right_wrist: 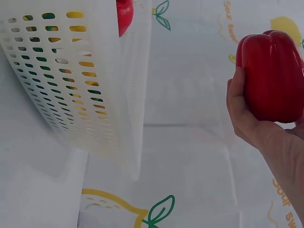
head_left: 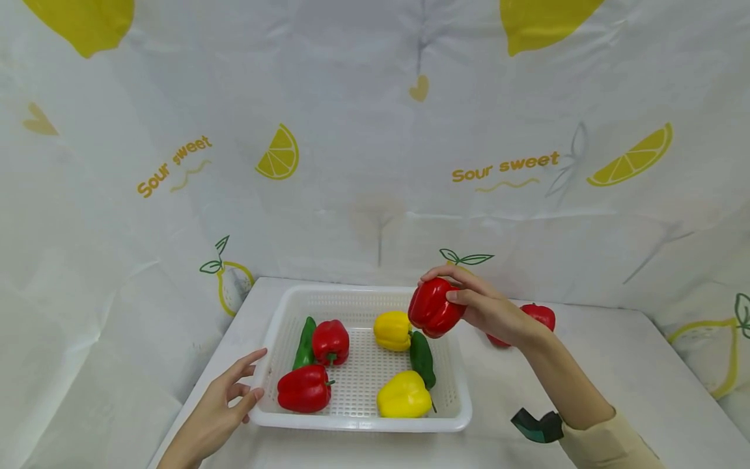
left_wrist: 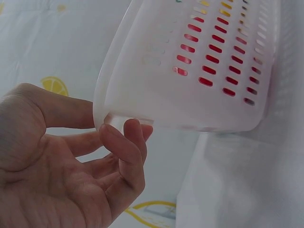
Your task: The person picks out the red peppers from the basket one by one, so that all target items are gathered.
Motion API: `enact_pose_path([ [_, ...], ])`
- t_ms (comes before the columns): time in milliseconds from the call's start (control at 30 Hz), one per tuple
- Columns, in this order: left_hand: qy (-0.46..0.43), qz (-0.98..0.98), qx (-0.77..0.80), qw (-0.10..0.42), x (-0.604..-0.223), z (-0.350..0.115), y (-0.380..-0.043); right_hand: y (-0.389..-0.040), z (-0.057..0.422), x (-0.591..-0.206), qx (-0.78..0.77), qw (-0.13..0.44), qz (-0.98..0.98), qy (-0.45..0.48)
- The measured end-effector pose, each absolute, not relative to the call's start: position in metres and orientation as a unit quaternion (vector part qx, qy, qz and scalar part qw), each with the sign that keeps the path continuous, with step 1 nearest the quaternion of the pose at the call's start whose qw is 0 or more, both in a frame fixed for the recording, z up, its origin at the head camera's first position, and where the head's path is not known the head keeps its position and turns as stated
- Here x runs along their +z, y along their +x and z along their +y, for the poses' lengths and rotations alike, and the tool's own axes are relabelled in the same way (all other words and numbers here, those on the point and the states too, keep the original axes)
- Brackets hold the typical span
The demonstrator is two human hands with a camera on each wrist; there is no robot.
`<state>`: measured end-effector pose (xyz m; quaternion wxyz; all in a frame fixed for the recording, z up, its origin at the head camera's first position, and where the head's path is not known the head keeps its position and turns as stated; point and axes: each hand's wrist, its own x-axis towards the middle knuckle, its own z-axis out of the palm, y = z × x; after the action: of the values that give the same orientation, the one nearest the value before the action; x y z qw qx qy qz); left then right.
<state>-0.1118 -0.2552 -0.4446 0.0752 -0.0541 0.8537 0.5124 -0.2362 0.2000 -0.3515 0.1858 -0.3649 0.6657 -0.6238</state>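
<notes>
My right hand (head_left: 489, 309) grips a glossy red bell pepper (head_left: 435, 307) above the right rear side of a white plastic basket (head_left: 363, 423). In the right wrist view, the held red pepper (right_wrist: 271, 76) has fingers and thumb on opposite sides. At the basket's left side, my left hand (head_left: 219, 400) holds the rim; in the left wrist view, its thumb and curled fingers (left_wrist: 126, 152) meet the rim. Inside lie a red bell pepper (head_left: 331, 342), another red one (head_left: 305, 389), two yellow bell peppers (head_left: 392, 331) and two long green peppers (head_left: 422, 359), spread along both sides.
Right of the basket, more red pepper (head_left: 538, 316) shows on the white table (head_left: 609, 371), partly hidden behind my right forearm. A dark strap (head_left: 536, 426) hangs at the right sleeve. A white lemon-print sheet (head_left: 351, 195) stands behind the table and at its sides.
</notes>
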Motion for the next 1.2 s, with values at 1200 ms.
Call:
enact_pose_path([
  [1200, -0.051, 0.86, 0.504, 0.067, -0.447, -0.254, -0.11, -0.226, 0.209, -0.355, -0.514, 0.062, 0.773, -0.366],
])
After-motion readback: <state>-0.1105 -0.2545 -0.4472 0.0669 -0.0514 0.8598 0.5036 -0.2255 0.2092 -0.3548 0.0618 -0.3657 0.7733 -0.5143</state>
